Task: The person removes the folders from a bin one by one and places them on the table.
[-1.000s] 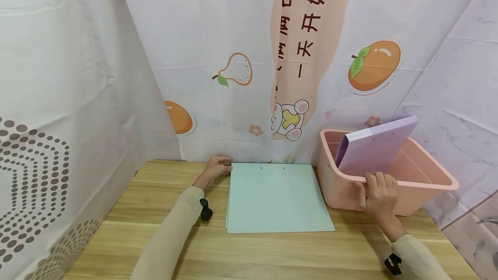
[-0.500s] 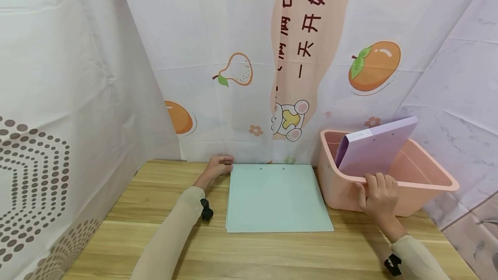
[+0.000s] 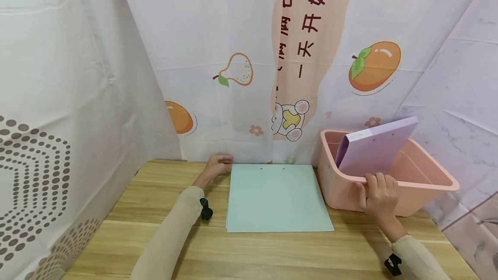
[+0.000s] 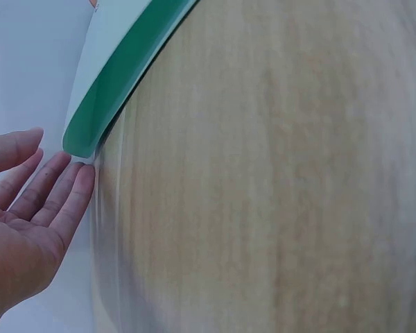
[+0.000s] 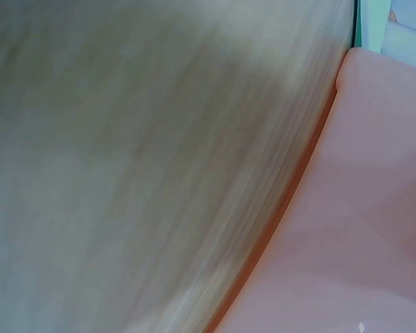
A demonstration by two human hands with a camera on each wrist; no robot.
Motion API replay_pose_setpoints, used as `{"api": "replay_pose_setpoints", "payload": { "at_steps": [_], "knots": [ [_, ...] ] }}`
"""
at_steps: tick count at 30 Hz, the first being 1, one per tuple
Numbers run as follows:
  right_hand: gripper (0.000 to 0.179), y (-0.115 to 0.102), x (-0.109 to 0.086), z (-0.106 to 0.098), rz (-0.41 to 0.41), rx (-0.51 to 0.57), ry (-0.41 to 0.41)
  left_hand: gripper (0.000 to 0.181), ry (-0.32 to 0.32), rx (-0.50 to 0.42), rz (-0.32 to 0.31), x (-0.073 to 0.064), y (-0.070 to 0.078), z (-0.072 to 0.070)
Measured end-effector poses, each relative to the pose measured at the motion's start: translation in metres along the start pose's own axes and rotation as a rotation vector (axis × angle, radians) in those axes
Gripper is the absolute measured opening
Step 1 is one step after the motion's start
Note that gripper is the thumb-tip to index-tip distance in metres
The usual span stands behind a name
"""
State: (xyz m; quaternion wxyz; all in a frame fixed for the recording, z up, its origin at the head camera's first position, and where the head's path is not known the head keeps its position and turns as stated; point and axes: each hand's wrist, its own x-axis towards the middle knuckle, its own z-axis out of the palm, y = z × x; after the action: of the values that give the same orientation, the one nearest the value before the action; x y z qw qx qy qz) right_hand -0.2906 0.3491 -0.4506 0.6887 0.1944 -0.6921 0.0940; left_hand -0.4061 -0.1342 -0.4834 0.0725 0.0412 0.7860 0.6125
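Observation:
A mint-green file binder (image 3: 278,200) lies flat on the table, two small holes along its far edge. At its far left corner is my left hand (image 3: 218,167), fingertips right at the edge. In the left wrist view that hand's fingers (image 4: 52,191) are extended beside the darker green side of the binder. My right hand (image 3: 379,195) grips the near rim of a pink plastic bin (image 3: 422,193), fingers over the rim and thumb outside. A lilac binder (image 3: 373,148) leans inside the bin, its spine up. The right wrist view shows the bin wall (image 5: 347,208) but no hand.
The wooden table (image 3: 272,254) extends in front of the binder and to its left. A printed curtain (image 3: 218,111) hangs right behind the table's far edge. The bin stands close to the green binder's right side, near a marbled sheet (image 3: 463,141).
The green binder's top cover has shifted very slightly left. Both hands, the bin and the lilac binder stay in place.

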Motion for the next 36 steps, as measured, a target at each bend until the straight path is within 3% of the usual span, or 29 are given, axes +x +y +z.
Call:
{"api": "replay_pose_setpoints", "payload": {
  "at_steps": [9, 17, 23, 28, 36],
  "knots": [
    [0.065, 0.001, 0.0, -0.001, -0.001, -0.001, 0.006, 0.036, 0.016, -0.047, 0.022, -0.001, 0.008, 0.003],
    [0.065, 0.001, 0.002, -0.003, -0.006, 0.004, 0.006, 0.036, 0.035, 0.028, 0.112, -0.001, 0.02, 0.005],
    [0.064, 0.002, 0.007, -0.006, -0.029, 0.029, -0.018, 0.039, 0.009, 0.018, 0.134, -0.003, 0.032, 0.01],
    [0.062, 0.004, 0.011, -0.008, -0.057, 0.046, -0.039, 0.039, -0.019, 0.079, 0.209, -0.001, 0.04, 0.018],
    [0.059, 0.005, 0.017, -0.009, -0.098, 0.064, -0.061, 0.041, -0.106, 0.078, 0.313, -0.006, 0.062, 0.044]
  ]
}}
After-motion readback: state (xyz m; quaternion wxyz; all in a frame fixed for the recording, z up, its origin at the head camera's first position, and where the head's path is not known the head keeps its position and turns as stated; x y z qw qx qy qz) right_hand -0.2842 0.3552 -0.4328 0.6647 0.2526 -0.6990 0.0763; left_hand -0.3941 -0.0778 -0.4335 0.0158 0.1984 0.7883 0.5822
